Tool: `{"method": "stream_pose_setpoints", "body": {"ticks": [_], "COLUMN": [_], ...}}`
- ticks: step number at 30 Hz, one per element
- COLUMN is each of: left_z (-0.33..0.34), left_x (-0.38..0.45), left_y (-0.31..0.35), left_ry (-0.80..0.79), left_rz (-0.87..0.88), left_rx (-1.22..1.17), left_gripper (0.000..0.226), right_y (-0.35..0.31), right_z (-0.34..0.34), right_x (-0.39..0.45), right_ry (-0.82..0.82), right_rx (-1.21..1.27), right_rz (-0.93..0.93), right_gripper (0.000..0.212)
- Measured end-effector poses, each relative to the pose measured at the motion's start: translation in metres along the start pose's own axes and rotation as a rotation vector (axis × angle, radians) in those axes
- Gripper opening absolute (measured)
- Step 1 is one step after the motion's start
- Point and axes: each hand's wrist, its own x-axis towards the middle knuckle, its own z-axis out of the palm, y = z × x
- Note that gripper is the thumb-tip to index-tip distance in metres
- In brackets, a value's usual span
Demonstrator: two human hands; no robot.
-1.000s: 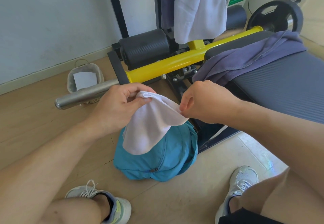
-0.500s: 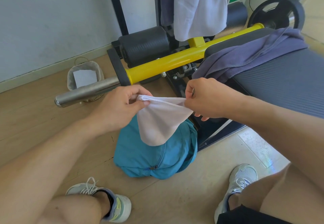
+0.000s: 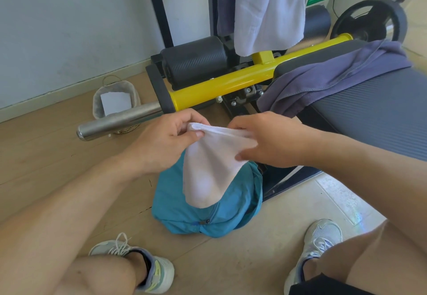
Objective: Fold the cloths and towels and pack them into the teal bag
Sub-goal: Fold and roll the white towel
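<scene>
Wood floor (image 3: 46,156) below, both hands' grip pinches white cloth (image 3: 208,170), hiding teal bag's (image 3: 184,216) opening.

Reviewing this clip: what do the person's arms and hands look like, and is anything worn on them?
Both forearms are bare up to the frame edge, with no sleeves in view. The left hand and right hand wear no gloves, and no rings, watch or wristbands are visible. No markings or cables show on either arm.
</scene>
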Motion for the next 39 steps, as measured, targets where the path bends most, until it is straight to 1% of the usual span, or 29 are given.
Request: {"method": "stream_pose_setpoints", "body": {"ticks": [2, 3, 5, 8, 10, 12, 15, 18, 20, 22, 23, 24, 26, 29, 30, 31, 33, 34, 35, 37, 39], "left_z": [-0.003, -0.005, -0.007, -0.007, -0.004, -0.001, 0.001, -0.001, 0.000, 0.006, 0.008, 0.011, 0.013, 0.012, 0.012, 0.013, 0.013, 0.012, 0.012, 0.014, 0.019], "left_x": [0.000, 0.000, 0.001, 0.002, 0.002, 0.001, 0.001, 0.002, 0.002, 0.001, 0.000, 0.000, 0.000, 0.001, 0.001, 0.002, 0.003, 0.002, 0.002, -0.001, -0.006], "left_y": [-0.002, -0.003, -0.007, -0.006, -0.004, -0.002, 0.001, 0.001, 0.001, 0.003, 0.006, 0.008, 0.009, 0.009, 0.009, 0.008, 0.009, 0.010, 0.011, 0.018, 0.026], "left_ry": [-0.002, 0.002, 0.021, 0.054, 0.061, 0.060, 0.054, 0.120, 0.123, 0.074, 0.054, 0.045, 0.024, 0.006, 0.040, 0.109, 0.319, 0.392, 0.393, 0.242, 0.118], "left_rz": [-0.021, -0.032, -0.065, -0.108, -0.098, -0.078, -0.067, -0.047, -0.020, 0.002, 0.016, 0.031, 0.056, 0.046, 0.036, 0.021, -0.052, -0.118, -0.192, -0.338, -0.416], "left_rx": [0.025, 0.038, 0.045, -0.032, -0.087, -0.126, -0.125, -0.136, -0.125, -0.128, -0.132, -0.131, -0.107, -0.098, -0.111, -0.117, -0.064, -0.040, -0.054, -0.186, -0.321], "left_gripper": [0.020, 0.024, 0.028, 0.031, 0.024, 0.019, 0.024, 0.013, 0.014, 0.017, 0.017, 0.017, 0.016, 0.015, 0.013, 0.012, 0.013, 0.017, 0.023, 0.039, 0.049], "right_y": [0.000, 0.001, 0.002, -0.001, -0.002, -0.002, -0.001, -0.003, -0.005, -0.007, -0.007, -0.007, -0.010, -0.014, -0.016, -0.018, -0.020, -0.021, -0.023, -0.028, -0.034], "right_z": [0.000, -0.001, -0.003, -0.008, -0.009, -0.010, -0.013, -0.018, -0.019, -0.016, -0.013, -0.010, -0.004, 0.003, 0.006, 0.008, 0.016, 0.020, 0.025, 0.034, 0.041], "right_x": [0.004, 0.006, 0.008, 0.006, 0.004, 0.004, 0.002, -0.002, -0.005, -0.009, -0.010, -0.011, -0.012, -0.005, -0.001, 0.002, 0.007, 0.009, 0.010, 0.012, 0.011], "right_ry": [0.046, 0.071, 0.110, 0.129, 0.125, 0.128, 0.146, 0.144, 0.084, 0.018, -0.006, -0.028, -0.041, 0.048, 0.072, 0.090, 0.131, 0.155, 0.178, 0.233, 0.284], "right_rx": [-0.004, 0.031, 0.071, 0.022, 0.001, -0.005, -0.024, -0.077, -0.206, -0.316, -0.323, -0.283, -0.103, 0.055, 0.101, 0.157, 0.284, 0.345, 0.400, 0.479, 0.543], "right_rz": [0.032, 0.028, 0.004, 0.002, 0.024, 0.038, 0.055, 0.095, 0.124, 0.143, 0.141, 0.130, 0.101, 0.067, 0.061, 0.062, 0.077, 0.087, 0.094, 0.104, 0.106], "right_gripper": [0.021, 0.019, 0.030, 0.050, 0.057, 0.060, 0.061, 0.046, 0.035, 0.035, 0.038, 0.041, 0.043, 0.033, 0.030, 0.028, 0.026, 0.024, 0.022, 0.019, 0.018]}}
